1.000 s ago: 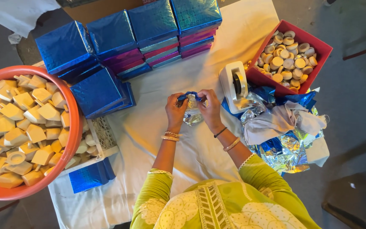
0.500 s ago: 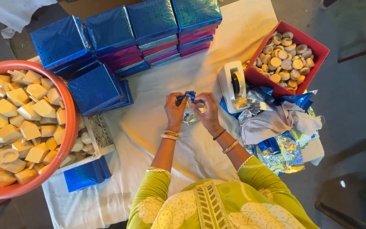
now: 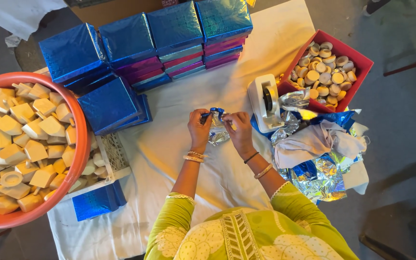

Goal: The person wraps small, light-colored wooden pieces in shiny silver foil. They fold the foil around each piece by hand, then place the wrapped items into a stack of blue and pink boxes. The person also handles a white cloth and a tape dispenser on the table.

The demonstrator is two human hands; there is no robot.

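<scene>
left hand point(image 3: 199, 126) and right hand point(image 3: 239, 129) both pinching small foil-wrapped piece point(image 3: 217, 126), blue on top, silver below, held between them over white cloth point(image 3: 169, 159). just right of right hand: white tape dispenser point(image 3: 264, 102), crumpled foil heap point(image 3: 321, 171). left of left hand: orange tub point(image 3: 75, 159) holding tan blocks. beyond hands: stacked blue foil boxes point(image 3: 145, 43); far right, red tray point(image 3: 362, 62) holding round pieces.

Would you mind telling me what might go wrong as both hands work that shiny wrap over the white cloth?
The thin foil wrap, pinched between left hand and right hand, might tear or crease. The orange tub of tan blocks juts past the table's edge and could perhaps tip if bumped. Loose foil near the right elbow may slide off.
</scene>
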